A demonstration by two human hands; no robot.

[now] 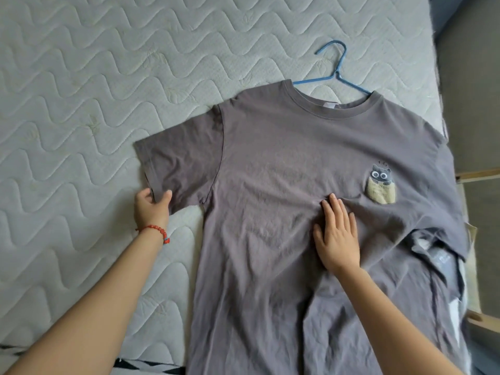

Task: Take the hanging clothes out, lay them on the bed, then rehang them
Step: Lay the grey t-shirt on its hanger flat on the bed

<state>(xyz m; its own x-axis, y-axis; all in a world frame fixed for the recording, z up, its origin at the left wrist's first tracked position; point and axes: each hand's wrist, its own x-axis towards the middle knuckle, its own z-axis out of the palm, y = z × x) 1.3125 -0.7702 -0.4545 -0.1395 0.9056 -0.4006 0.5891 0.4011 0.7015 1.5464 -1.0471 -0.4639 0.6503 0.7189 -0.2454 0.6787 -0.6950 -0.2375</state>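
A grey T-shirt (pixel 284 163) with a small cat patch on the chest lies face up on the quilted white mattress (pixel 81 90). A blue hanger (pixel 336 71) sticks out of its collar, its arms hidden inside the shirt. My left hand (pixel 151 205) pinches the hem of the shirt's left sleeve. Flat on the shirt's chest rests my right hand (pixel 336 234), fingers spread, just left of and below the patch. Another grey garment (pixel 433 261) with a visible neck label lies partly under the shirt at the right.
The bed's right edge runs down the right side, with grey floor (pixel 473 104) and pale wooden bars (pixel 479 174) beyond it. A black-and-white patterned cloth (pixel 151 366) shows at the bottom edge. The mattress stretches wide to the left and back.
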